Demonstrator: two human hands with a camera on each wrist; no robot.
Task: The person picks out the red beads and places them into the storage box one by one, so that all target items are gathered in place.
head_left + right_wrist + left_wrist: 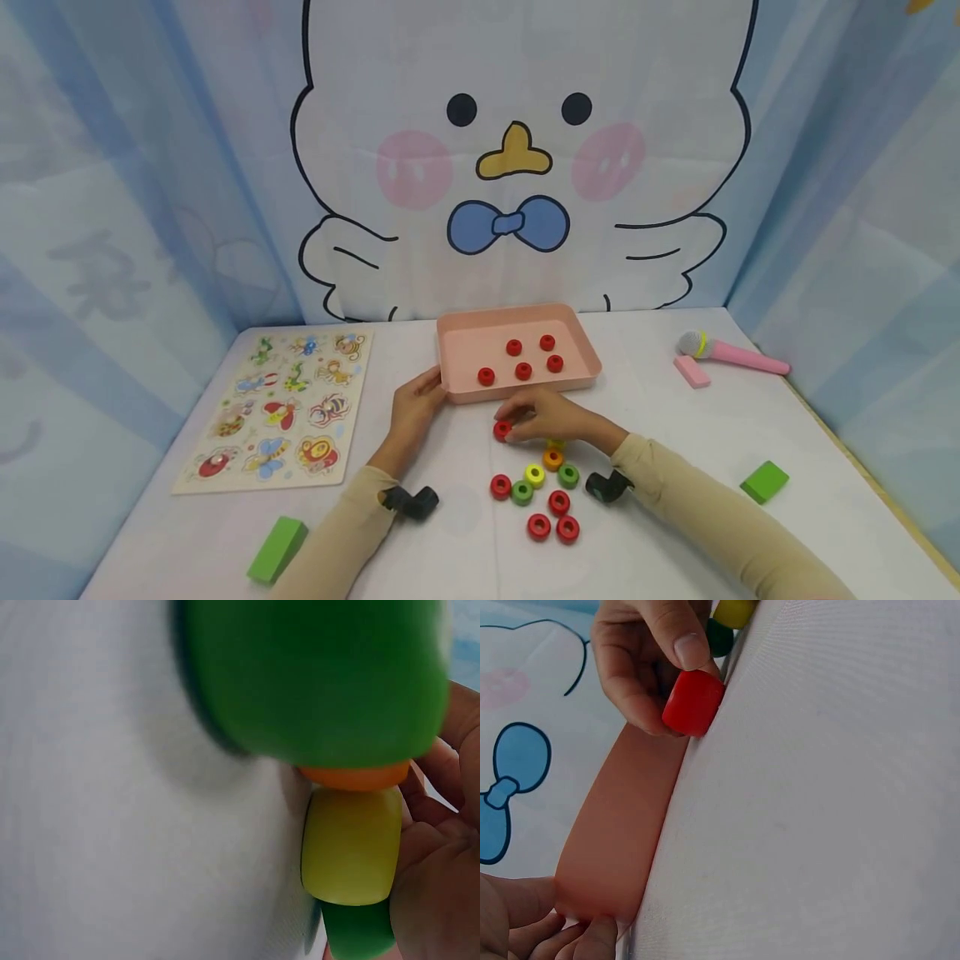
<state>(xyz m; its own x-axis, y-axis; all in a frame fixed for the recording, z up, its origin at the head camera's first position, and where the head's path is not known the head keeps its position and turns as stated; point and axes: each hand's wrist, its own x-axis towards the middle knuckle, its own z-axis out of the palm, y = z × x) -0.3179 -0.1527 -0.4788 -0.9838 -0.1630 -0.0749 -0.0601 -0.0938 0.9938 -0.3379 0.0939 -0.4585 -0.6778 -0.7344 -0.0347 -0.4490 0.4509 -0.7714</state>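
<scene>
"One red bead (693, 703) in hand, yeah? Where exactly?"

"Just outside the near wall of the pink tray (467, 354), pinched btwn thumb & fingers of the R hand (543, 414). Can't tell if it touches the bench (652, 367). L hand (415, 408) grips the tray's near L corner, fingers curled."

"Progress, approx?"

"Abt half the reds, I'd say: 5 tray reds (486, 382), spaced apart; 1 pinched; 4 bench reds (530, 529) nearer. No other colour's in the tray. Outside: 2 yellow beads (528, 481), 2 green beads (515, 497), 1 orange bead (547, 464); one yellow's partly hidden by the R hand."

"Edges & room?"

"Tray's far side sits nr the bench's far edge, curtain (517, 283) right behind, so little give that way. Rim's low; a bead would need lifting over it. Decent gap R of the tray before the pink block (692, 372) & toy mic (742, 357). L side: strip btwn tray & puzzle board (300, 417), partly taken by the L hand. Tightest is the bead cluster, some nearly touching."

"Further out?"

"Green block (277, 550) near L, 2nd green block (765, 482) toward the R edge, both well apart from the beads."
</scene>
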